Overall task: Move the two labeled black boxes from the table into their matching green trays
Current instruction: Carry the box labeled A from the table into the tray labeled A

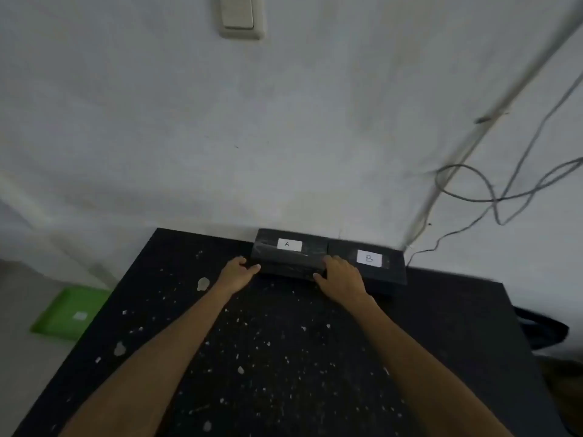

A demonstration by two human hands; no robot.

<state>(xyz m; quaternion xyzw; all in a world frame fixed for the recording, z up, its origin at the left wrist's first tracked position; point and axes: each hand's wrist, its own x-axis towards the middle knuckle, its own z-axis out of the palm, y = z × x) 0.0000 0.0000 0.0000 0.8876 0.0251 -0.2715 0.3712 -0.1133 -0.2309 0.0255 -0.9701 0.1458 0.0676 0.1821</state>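
Two black boxes stand side by side at the far edge of the table, against the wall. Box A carries a white label "A"; box B on its right carries a white label "B". My left hand grips box A's left front corner. My right hand grips its right front corner, next to box B. Box A looks slightly tilted up at the front. A green tray with a small white label lies on the floor to the left of the table.
The black table is speckled with white paint spots. Loose grey cables hang on the wall at the right. A light switch sits high on the wall. A dark object lies to the right of the table.
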